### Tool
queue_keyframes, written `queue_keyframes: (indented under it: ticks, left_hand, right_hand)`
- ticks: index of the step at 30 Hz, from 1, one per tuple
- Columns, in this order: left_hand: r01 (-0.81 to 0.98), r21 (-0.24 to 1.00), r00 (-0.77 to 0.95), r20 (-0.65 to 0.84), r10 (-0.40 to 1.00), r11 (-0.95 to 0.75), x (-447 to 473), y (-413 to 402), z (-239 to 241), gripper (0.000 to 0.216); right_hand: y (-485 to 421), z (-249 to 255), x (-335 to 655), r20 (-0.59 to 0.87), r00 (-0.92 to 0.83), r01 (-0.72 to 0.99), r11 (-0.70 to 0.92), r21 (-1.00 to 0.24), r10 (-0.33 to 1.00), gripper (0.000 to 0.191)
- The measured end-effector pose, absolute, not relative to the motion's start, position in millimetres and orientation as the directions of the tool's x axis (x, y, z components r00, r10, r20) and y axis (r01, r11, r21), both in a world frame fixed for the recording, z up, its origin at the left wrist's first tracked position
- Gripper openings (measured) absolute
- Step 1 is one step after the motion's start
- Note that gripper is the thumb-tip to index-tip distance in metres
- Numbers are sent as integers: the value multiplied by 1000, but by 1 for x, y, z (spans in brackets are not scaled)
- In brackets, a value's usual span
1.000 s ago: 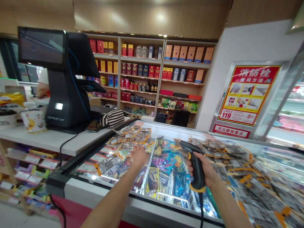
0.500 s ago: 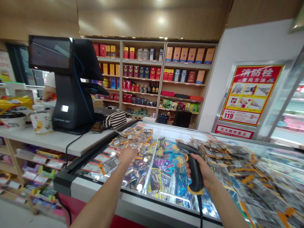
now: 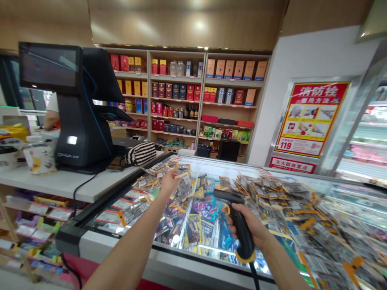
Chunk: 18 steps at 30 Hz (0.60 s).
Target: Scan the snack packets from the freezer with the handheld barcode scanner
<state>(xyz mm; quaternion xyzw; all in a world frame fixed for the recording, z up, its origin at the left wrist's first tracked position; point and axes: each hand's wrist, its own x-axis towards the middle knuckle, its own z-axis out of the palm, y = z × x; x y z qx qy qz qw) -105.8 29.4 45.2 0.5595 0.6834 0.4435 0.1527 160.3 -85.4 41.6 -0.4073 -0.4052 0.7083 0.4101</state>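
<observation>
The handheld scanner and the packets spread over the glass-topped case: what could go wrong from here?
1. The packet in the left hand is close to other loose packets, so the scanner in the right hand might catch a neighbour instead.
2. The cord hangs from the scanner's handle and could snag.
3. The pile of packets on the right overlaps loosely beside the right forearm, which could knock some askew.

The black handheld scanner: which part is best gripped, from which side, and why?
The handle, probably, coming from the right and wrapping around it, as the right hand does. It is long and slim, slanting down from the head, which juts out to the left and is left uncovered. The cable leaves the lower end, so grip above that.
</observation>
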Motion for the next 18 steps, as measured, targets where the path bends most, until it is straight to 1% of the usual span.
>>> queue_keyframes:
  ticks: [4, 7, 10, 14, 18]
  left_hand:
    - [513, 854, -315, 279, 907, -85, -94, 36, 57, 29]
    - [442, 890, -313, 267, 912, -109, -85, 40, 62, 29]
    - [393, 912, -307, 250, 918, -116, -77, 44, 64, 29]
    - [337, 937, -302, 200, 932, -92, -55, 48, 58, 28]
    - [283, 957, -296, 154, 943, -68, -11, 47, 45, 27]
  right_hand:
    - [-88, 37, 156, -264, -333, -227, -349, -909, 905, 28]
    - [-89, 36, 158, -263, -338, -260, -358, -897, 903, 28]
    - [-88, 39, 168, -258, -301, -299, -348, -889, 918, 29]
    - [-85, 47, 197, -210, -215, -374, -279, -885, 954, 26]
    - [-82, 56, 234, -149, -101, -453, -179, -873, 984, 21]
